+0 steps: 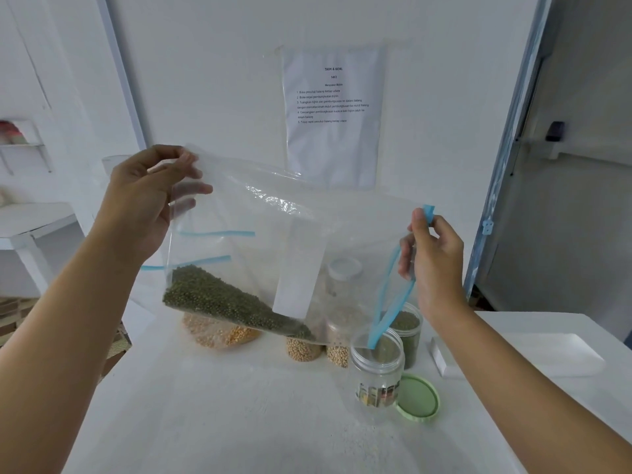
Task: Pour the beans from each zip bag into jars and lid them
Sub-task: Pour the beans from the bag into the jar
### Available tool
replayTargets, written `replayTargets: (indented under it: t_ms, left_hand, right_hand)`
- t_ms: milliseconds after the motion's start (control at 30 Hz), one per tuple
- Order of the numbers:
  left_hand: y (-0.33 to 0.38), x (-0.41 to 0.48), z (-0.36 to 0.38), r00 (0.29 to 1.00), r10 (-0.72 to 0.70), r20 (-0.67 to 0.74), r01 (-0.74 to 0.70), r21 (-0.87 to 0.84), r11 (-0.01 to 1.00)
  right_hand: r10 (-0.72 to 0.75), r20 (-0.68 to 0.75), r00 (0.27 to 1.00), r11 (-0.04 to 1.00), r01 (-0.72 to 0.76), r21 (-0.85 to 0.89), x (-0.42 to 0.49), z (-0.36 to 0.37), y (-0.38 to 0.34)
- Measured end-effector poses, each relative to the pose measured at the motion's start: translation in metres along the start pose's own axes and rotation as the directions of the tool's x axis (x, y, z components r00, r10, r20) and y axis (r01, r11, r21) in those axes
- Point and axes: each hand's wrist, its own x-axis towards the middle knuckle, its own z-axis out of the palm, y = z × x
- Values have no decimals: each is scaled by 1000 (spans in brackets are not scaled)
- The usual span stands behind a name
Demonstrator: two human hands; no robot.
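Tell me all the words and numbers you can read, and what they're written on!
"TASK & GOAL": heading on the paper sheet.
The number beneath it and the numbered lines: too blurred to read.
Sticker on the open jar: too blurred to read.
White label on the zip bag: shows no writing.

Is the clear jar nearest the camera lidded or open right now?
Open. The jar has a bare mouth, a green lid lies flat beside it, and the zip bag has its blue corner at that mouth.

White table (239, 432): open jar (376, 367), green lid (418, 397) beside it, filled jars (302, 350) behind, corn bag (219, 335), white tray (554, 354).
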Motion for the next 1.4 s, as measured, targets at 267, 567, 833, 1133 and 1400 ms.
replayTargets:
  t_ms: [267, 567, 833, 1133, 1400]
  left_hand:
    - [0, 1, 3, 1000, -14, 8, 14, 4, 1000]
    - [2, 0, 5, 999, -29, 23, 28, 20, 999]
    - [7, 5, -1, 994, -65, 89, 58, 78, 995]
    - [5, 6, -3, 993, -82, 82, 76, 77, 994]
    - [13, 11, 3, 994, -59, 95, 50, 98, 994]
  right_hand:
    - [-57, -25, 998, 997, 56, -46, 0, -5, 5]
    - [-64, -45, 997, 995, 60, -83, 3, -8, 5]
    - [-98, -50, 994, 989, 92, -114, 3, -9, 6]
    - [-165, -57, 985, 970, 152, -189, 8, -13, 11]
    - [-153, -83, 985, 976, 137, -171, 11, -15, 16]
